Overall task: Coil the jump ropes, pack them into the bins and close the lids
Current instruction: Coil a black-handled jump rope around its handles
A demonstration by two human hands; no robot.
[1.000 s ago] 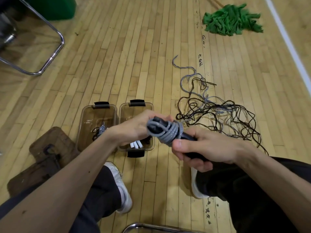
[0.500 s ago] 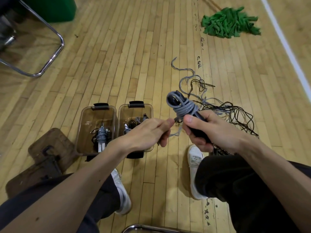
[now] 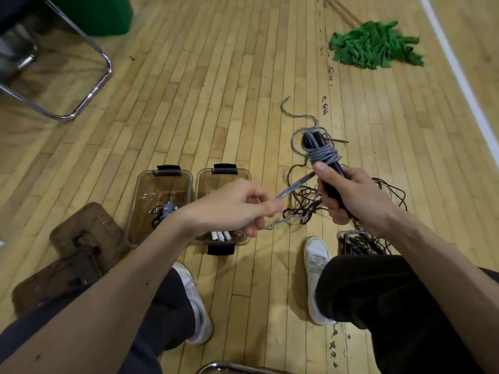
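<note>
My right hand (image 3: 351,197) grips the black handles of a jump rope (image 3: 314,143), with grey cord wound in several turns around their upper part (image 3: 324,155). My left hand (image 3: 237,207) pinches the free grey cord (image 3: 294,183), which runs taut up to the handles. Two open clear bins stand on the floor under my left hand: the left bin (image 3: 143,190) holds a coiled rope (image 3: 167,210), the right bin (image 3: 243,174) holds rope with white handles (image 3: 221,235). A tangle of dark ropes (image 3: 378,190) lies on the floor by my right hand.
Two brown lids (image 3: 81,238) lie left of the bins. A green mop head (image 3: 375,45) lies far right, a chrome chair frame (image 3: 89,93) far left, a green bin (image 3: 102,14) at top. My white shoes (image 3: 316,259) flank the floor between my knees.
My right hand has raised and tilted the wrapped handles up and right. My left hand has moved left and down, drawing the grey cord out taut.
</note>
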